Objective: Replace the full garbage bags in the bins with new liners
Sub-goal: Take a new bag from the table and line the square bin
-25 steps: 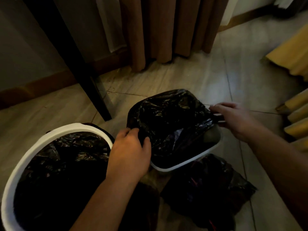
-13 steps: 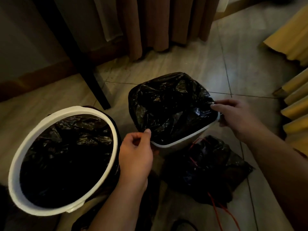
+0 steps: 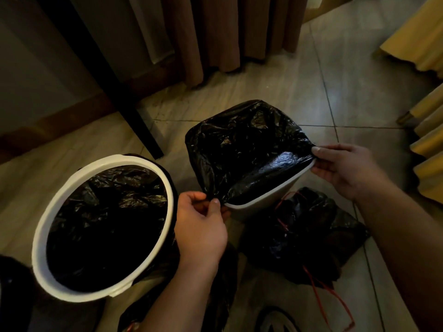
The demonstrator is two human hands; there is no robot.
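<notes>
The floor was pale tile, with brown curtains hanging along the far wall, a dark table leg slanting down at left and yellow fabric at the right edge. 2 bins stood on the tile. The round bin, white-rimmed, sat at lower left and already carried a black liner inside it. The small bin stood just beside it, right of centre, tilted toward the camera. A black bag was draped over its top, covering the far and left rim, while the near white rim remained exposed. The left hand pinched the edge of that bag between thumb and fingers at the bin's near-left corner. The right hand pinched the bag's edge at the right corner, thumb on top, and the plastic was drawn taut between the 2 grips. A filled bag, black and crumpled, lay on the tile directly in front of the small bin, touching its base, with a red drawstring trailing from it toward the camera. Lighting was dim, and the contents of either bin could not be made out.
</notes>
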